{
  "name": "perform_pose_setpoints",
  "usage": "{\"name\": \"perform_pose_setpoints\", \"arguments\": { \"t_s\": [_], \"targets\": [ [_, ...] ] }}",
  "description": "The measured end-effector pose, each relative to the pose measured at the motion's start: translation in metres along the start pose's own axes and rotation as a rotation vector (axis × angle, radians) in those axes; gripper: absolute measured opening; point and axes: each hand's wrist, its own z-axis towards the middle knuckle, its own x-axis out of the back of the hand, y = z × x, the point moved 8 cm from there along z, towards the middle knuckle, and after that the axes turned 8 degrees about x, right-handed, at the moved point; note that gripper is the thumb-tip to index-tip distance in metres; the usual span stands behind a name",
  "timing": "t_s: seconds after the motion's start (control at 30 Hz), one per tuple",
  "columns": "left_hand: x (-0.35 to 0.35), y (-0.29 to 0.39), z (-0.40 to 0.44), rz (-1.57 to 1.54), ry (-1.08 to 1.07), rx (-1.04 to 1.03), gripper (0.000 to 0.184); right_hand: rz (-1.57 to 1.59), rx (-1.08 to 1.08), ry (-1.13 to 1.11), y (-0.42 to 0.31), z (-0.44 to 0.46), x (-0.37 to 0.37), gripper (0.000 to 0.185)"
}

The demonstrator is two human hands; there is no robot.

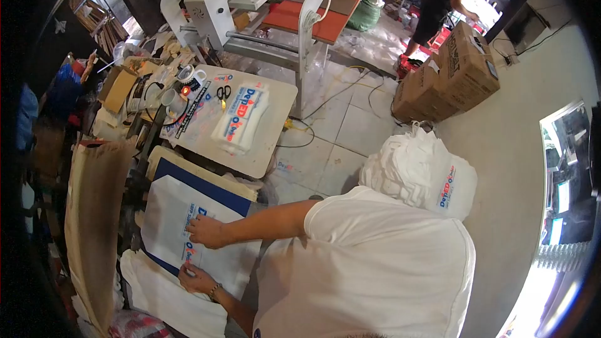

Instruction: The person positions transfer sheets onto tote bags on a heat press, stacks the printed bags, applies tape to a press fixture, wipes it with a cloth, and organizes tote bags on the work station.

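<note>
A white fabric piece lies flat over a dark blue pad. On it is a printed transfer sheet with blue and red lettering. My right hand rests on the print's upper part, palm down, fingers stretched out. Lower down, my left hand, with a band at the wrist, pinches the sheet's near end between thumb and fingers. More white cloth hangs below the pad. Left of the pad stands a brown-stained, upright panel.
A side table holds a stack of printed white fabric, scissors and mugs. A white pile and cardboard boxes stand at right. Behind are a large press machine and another person. Cables cross the floor.
</note>
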Motion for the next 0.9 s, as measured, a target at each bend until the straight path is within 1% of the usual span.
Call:
{"name": "perform_pose_setpoints", "arguments": {
  "t_s": [0.07,0.13,0.23,0.3,0.37,0.43,0.53,0.63,0.67,0.7,0.73,0.77,0.8,0.83,0.87,0.9],
  "targets": [
    [0.005,0.006,-0.008,-0.004,0.007,-0.025,0.028,0.027,-0.037,0.101,0.009,-0.010,0.001,0.022],
    [-0.009,0.001,0.006,0.001,0.023,-0.020,0.027,0.000,-0.033,0.105,0.032,-0.005,0.017,0.022],
    [-0.007,0.000,-0.002,0.023,0.003,-0.021,0.024,-0.033,-0.064,0.128,0.042,-0.021,0.028,0.023],
    [-0.006,0.002,-0.001,0.022,0.006,-0.034,0.023,0.013,-0.072,0.199,0.051,-0.030,0.035,0.023],
    [-0.008,-0.002,0.001,0.006,-0.027,0.013,0.023,0.009,-0.079,0.219,0.055,-0.034,0.037,0.023],
    [-0.009,-0.002,0.000,0.010,-0.032,0.002,0.024,0.005,-0.088,0.239,0.056,-0.037,0.040,0.023],
    [-0.011,-0.004,0.000,-0.016,-0.029,-0.007,0.025,-0.014,-0.082,0.238,0.052,-0.037,0.045,0.022],
    [-0.015,-0.006,0.002,-0.019,-0.045,-0.016,0.026,-0.055,-0.066,0.169,0.047,-0.031,0.044,0.021],
    [-0.014,-0.006,0.001,0.015,-0.061,-0.018,0.027,-0.067,-0.102,0.095,0.049,-0.026,0.037,0.020],
    [-0.007,0.005,0.000,0.037,-0.018,-0.050,0.030,-0.068,-0.117,0.018,0.045,-0.017,0.029,0.020],
    [-0.012,-0.006,-0.002,-0.060,-0.010,-0.060,0.032,-0.058,-0.115,-0.002,0.038,-0.012,0.025,0.020],
    [-0.014,-0.007,-0.002,-0.050,0.009,-0.068,0.032,-0.043,-0.106,-0.022,0.033,-0.007,0.021,0.021],
    [-0.027,-0.023,-0.003,-0.034,-0.037,0.036,0.030,-0.030,-0.053,0.054,0.026,0.000,0.011,0.022],
    [-0.020,-0.015,-0.004,-0.003,0.011,-0.012,0.028,-0.004,-0.008,0.128,0.013,0.006,-0.001,0.022],
    [-0.008,0.002,-0.001,-0.019,0.037,-0.098,0.024,0.026,0.046,0.137,-0.005,0.013,-0.007,0.024],
    [0.002,0.014,0.004,0.030,0.010,-0.012,0.022,0.036,0.092,0.147,-0.017,0.021,-0.007,0.027]
  ]
}}
